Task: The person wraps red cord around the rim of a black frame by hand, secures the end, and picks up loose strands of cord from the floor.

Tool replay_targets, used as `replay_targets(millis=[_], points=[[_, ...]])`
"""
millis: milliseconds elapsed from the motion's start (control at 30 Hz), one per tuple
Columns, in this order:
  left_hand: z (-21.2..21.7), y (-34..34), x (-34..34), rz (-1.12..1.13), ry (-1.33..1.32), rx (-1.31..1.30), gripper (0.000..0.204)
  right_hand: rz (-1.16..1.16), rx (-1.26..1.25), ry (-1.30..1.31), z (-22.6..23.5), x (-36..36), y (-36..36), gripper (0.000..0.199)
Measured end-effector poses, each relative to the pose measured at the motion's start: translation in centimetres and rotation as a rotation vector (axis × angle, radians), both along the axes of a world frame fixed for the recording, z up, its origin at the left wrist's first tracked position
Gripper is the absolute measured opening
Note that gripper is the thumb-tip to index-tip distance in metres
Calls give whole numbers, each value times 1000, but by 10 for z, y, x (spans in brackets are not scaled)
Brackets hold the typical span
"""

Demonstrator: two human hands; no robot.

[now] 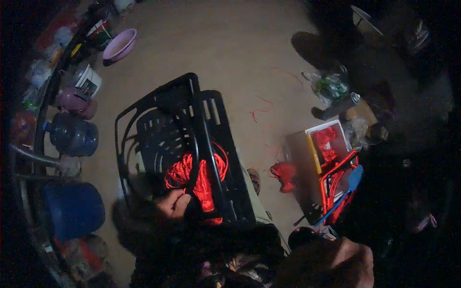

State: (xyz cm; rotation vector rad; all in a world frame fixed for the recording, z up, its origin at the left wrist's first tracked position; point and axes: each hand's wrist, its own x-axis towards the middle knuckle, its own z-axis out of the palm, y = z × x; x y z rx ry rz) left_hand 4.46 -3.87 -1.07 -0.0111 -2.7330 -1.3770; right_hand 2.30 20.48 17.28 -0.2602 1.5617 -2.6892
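Note:
A black slatted plastic frame, looking like a chair [218,129], fills the middle of the view. Bundled red cord [204,182] lies on it, partly behind a dark curved bar. My left hand [174,203] is closed at the lower left of the bundle, by that bar; what its fingers hold is hidden in shadow. Low on the right is my right hand [348,259], apart from the cord, its back lit and its fingers lost in the dark. Another red cord bundle [283,176] rests on the floor beside a white box [336,126] containing more red cord.
Red-handled and blue tools [354,177] lean at the box, with a spray can [354,98] and plastic bag [331,86] beyond. Along the left stand a blue bucket [77,209], a water jug [77,134] and a pink basin [120,45]. Red threads [263,101] litter the floor.

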Motion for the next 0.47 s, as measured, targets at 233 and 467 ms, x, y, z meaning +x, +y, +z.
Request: replay_targets(millis=[233, 467], points=[[13, 9, -6, -22, -222, 59, 14, -262, -9, -93, 1, 49, -13, 44], [-69, -45, 56, -76, 141, 10, 18, -446, 20, -149, -1, 91, -9, 49]])
